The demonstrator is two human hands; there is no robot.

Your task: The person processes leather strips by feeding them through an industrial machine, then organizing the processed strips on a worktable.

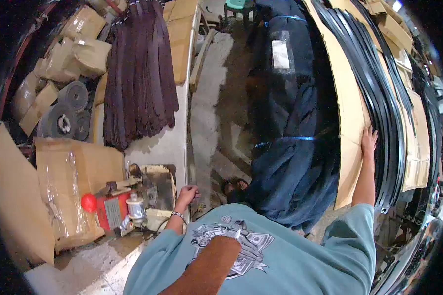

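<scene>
My right hand (369,140) is stretched out to the right, its fingers lying over the edge of a long upright cardboard sheet (347,103). Just beyond those fingertips, a thick bundle of black strips (379,98) rests against more cardboard. At the left, my left hand (187,194) has its fingers curled in, with nothing visible in them. It is beside the edge of a pale worktable (155,147), close to a small machine with a red box (112,210) and a spool (136,206). A beaded bracelet circles that wrist.
Dark brown strips (140,78) lie on the worktable. Cardboard boxes (86,54) and grey rolls (59,120) are stacked at the left. A large dark-blue fabric bundle (290,108), tied with blue bands, stands ahead. Concrete floor (209,83) runs between, with a stool (238,7) at the far end.
</scene>
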